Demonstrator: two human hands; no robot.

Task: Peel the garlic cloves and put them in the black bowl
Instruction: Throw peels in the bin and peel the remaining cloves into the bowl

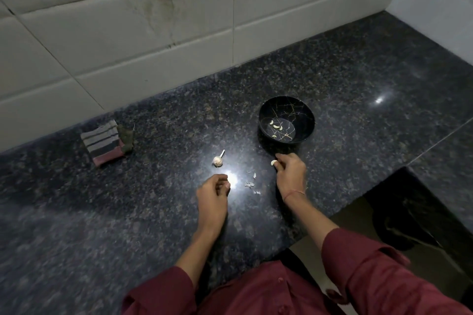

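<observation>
From the head view, the right hand pinches a peeled clove in its fingertips, just in front of the black bowl, which holds four cloves. The left hand hangs loosely curled and empty above the counter. A garlic bulb lies beyond it, with peels between the hands. A striped cloth sits far left.

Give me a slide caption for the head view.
Right hand pinches a peeled clove by the black bowl holding other cloves; left hand loosely curled near the bulb and skins.
</observation>
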